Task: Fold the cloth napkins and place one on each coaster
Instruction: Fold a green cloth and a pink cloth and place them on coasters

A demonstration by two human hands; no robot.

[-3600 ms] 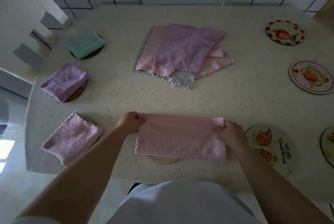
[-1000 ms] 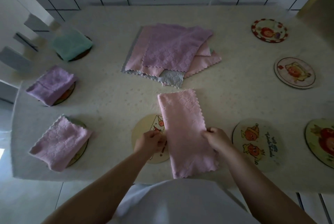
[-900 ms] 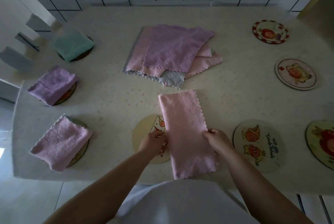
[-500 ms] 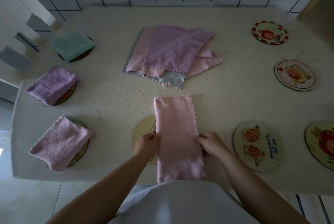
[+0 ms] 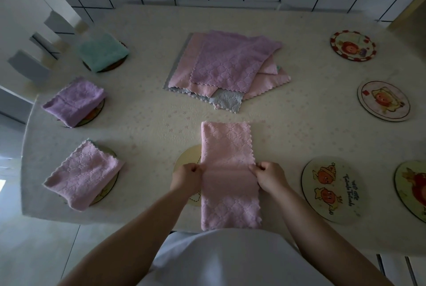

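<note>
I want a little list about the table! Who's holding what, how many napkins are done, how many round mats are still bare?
Hands: left hand and right hand pinch the side edges of the pink napkin
Pink napkin: long folded strip, partly covering a yellow coaster
Done: three, green napkin, purple napkin, lilac napkin, each on a coaster
Bare coasters: four on the right, nearest
Waiting: unfolded pile

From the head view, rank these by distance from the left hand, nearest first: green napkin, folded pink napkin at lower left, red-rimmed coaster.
From the left hand:
1. Folded pink napkin, to its left near the table edge.
2. Green napkin, far left corner.
3. Red-rimmed coaster, far right across the table.
</note>
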